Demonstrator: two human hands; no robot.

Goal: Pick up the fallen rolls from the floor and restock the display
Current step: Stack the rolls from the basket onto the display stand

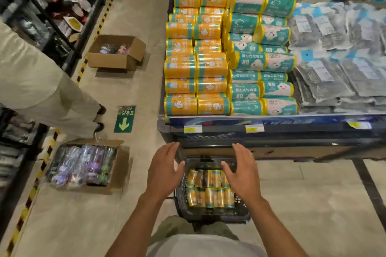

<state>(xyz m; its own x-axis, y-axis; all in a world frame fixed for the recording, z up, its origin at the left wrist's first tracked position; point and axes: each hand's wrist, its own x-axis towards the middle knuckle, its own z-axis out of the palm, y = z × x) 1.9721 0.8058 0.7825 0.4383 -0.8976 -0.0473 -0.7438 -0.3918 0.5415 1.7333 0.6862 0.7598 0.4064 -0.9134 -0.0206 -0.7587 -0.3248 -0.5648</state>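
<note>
Beige tiled floor (hazard-striped edge) runs beside dark shelving.

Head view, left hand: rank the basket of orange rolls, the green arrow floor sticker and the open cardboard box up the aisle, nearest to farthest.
1. Basket holding orange rolls: just right of the left hand, below it.
2. Green arrow floor sticker: ahead, to the left.
3. Open cardboard box: farther up the aisle, left side.

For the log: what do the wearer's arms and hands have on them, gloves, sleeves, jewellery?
Both forearms are bare, no sleeves in view. The left hand and right hand wear no gloves; no watch, ring or band shows.
</note>
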